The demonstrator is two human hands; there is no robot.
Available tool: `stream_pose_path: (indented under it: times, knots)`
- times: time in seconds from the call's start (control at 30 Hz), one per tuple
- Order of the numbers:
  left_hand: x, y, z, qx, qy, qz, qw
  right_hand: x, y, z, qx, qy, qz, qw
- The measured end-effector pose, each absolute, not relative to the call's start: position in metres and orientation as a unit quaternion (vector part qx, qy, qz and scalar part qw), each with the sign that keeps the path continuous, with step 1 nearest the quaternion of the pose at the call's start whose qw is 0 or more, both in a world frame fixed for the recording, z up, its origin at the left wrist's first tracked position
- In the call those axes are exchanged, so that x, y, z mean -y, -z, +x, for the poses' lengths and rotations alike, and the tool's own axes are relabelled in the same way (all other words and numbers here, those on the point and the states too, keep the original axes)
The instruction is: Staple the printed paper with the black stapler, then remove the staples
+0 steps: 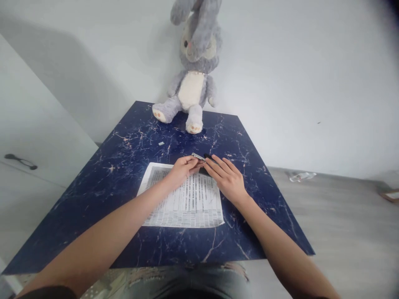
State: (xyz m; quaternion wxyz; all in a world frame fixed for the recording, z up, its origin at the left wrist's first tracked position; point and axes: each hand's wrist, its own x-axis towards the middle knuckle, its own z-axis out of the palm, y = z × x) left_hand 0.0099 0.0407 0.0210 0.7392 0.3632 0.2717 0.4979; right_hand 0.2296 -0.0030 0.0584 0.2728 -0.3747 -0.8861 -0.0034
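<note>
Over the top edge of a printed sheet of paper [190, 207], both hands meet around a small black and silver stapler [198, 156]. Its silver strip sticks out past the fingertips of my left hand [182, 169], which pinches it. Black parts of the stapler show beside and under my right hand [227, 176]. That hand's fingers reach long across the stapler, and its thumb is hidden below. The sheet lies flat on the table, with rows of dark text and one corner slightly curled.
A grey plush rabbit [193, 89] sits at the back of the dark blue marbled table [124, 162]. A small pale piece [161, 143] lies on the tabletop. A clear plastic item [302, 177] is on the floor at right. A white cabinet with a dark handle [21, 161] stands left.
</note>
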Motion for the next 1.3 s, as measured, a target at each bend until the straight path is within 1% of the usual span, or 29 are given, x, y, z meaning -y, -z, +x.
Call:
stream_pose_path:
  times: [0.2,0.4,0.53,0.6,0.7,0.73,0.8,0.87,0.93,1.0,1.07,1.17,1.3]
  knots:
    - [-0.038,-0.028,0.01,-0.288,-0.498,0.355,0.737,0.005,-0.064,0.235,0.897,0.003,-0.367,0.246]
    - [-0.038,-0.033,0.009,-0.293,-0.5,0.336,0.743,0.007,-0.06,0.238,0.872,0.017,-0.401,0.279]
    - [-0.041,-0.028,0.011,-0.289,-0.497,0.34,0.744,0.007,-0.058,0.235,0.869,0.001,-0.402,0.287]
    - [-0.043,-0.024,0.012,-0.304,-0.501,0.341,0.735,0.004,-0.057,0.235,0.846,-0.012,-0.424,0.322]
    - [-0.046,-0.022,0.01,-0.333,-0.537,0.336,0.698,-0.005,-0.054,0.241,0.767,-0.076,-0.488,0.41]
    - [-0.047,-0.022,0.008,-0.34,-0.556,0.336,0.68,-0.008,-0.054,0.245,0.742,-0.116,-0.507,0.424]
    - [-0.049,-0.025,0.004,-0.349,-0.591,0.341,0.642,-0.012,-0.053,0.251,0.721,-0.198,-0.523,0.409]
    - [-0.048,-0.029,0.0,-0.35,-0.61,0.361,0.613,-0.012,-0.053,0.254,0.743,-0.248,-0.508,0.358]
    - [-0.043,-0.033,-0.002,-0.348,-0.605,0.405,0.591,-0.01,-0.055,0.252,0.78,-0.26,-0.476,0.311]
    - [-0.036,-0.036,-0.002,-0.348,-0.573,0.467,0.577,-0.008,-0.059,0.248,0.808,-0.259,-0.439,0.296]
    - [-0.028,-0.038,0.001,-0.352,-0.528,0.524,0.568,-0.005,-0.062,0.244,0.816,-0.242,-0.407,0.331]
    - [-0.019,-0.038,0.006,-0.351,-0.486,0.574,0.557,-0.001,-0.067,0.237,0.811,-0.201,-0.356,0.419]
    - [-0.015,-0.038,0.009,-0.347,-0.476,0.591,0.551,0.006,-0.07,0.228,0.822,-0.211,-0.282,0.447]
